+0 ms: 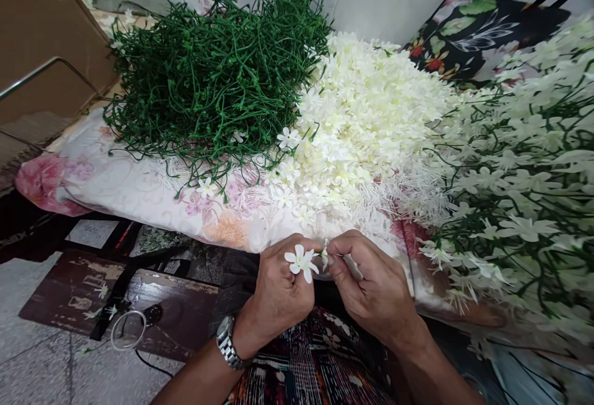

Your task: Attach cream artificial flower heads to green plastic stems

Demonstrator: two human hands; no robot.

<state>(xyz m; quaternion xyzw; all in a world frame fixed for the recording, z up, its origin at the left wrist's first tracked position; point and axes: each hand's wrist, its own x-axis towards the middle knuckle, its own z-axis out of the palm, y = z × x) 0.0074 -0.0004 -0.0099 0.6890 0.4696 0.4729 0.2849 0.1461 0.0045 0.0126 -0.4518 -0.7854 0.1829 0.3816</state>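
My left hand (284, 281) is closed in a fist, with an open white artificial flower (301, 261) showing at its thumb side. The stem inside the fist is mostly hidden. Close beside it, my right hand (375, 284) pinches a small white blossom (325, 255) between thumb and fingertips, at a green stem tip. Beyond the hands spreads a heap of loose white petals (366, 127). To its left lies a tangled pile of green plastic stems (218, 77). Stems with white flowers fitted on them (524, 207) are massed at the right.
A floral cloth (139, 185) covers the work surface, with thin white filaments (408, 191) scattered near its front. A cardboard box (51, 34) stands at the left, and a black floral bag (482, 37) leans at the back right. Below left is a brown board (171, 306).
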